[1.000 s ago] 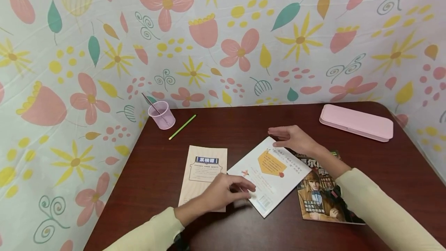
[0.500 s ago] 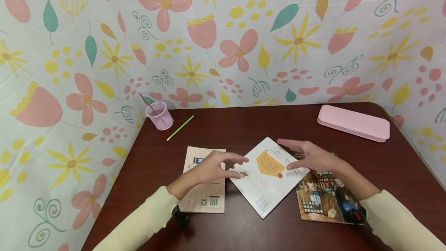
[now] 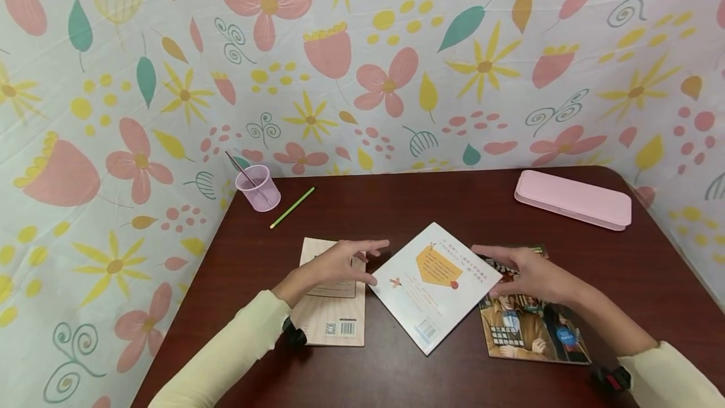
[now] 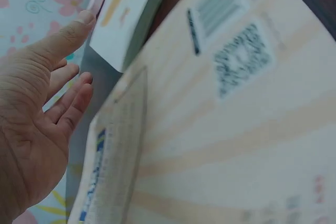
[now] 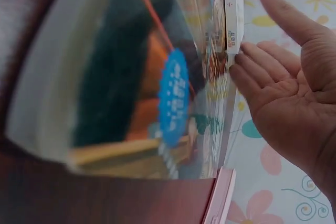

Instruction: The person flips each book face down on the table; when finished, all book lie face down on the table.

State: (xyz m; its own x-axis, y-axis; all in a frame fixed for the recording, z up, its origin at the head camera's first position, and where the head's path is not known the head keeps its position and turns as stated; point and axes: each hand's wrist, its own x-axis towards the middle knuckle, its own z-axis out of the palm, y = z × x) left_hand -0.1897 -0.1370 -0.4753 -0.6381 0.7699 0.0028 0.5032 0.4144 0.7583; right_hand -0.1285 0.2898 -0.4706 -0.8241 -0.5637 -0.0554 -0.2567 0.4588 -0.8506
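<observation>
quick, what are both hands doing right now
Left hand: open, holding nothing, above the beige booklet.
Right hand: open, holding nothing, above the magazine.

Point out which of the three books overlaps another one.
The white book in the middle: its right corner lies over the magazine-style book. The beige book lies apart.

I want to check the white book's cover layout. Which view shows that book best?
The head view: the white book lies whole, tilted between the left hand and right hand, orange panel and barcode visible. The left wrist view catches only one blurred corner; the right wrist view shows just a thin edge.
</observation>
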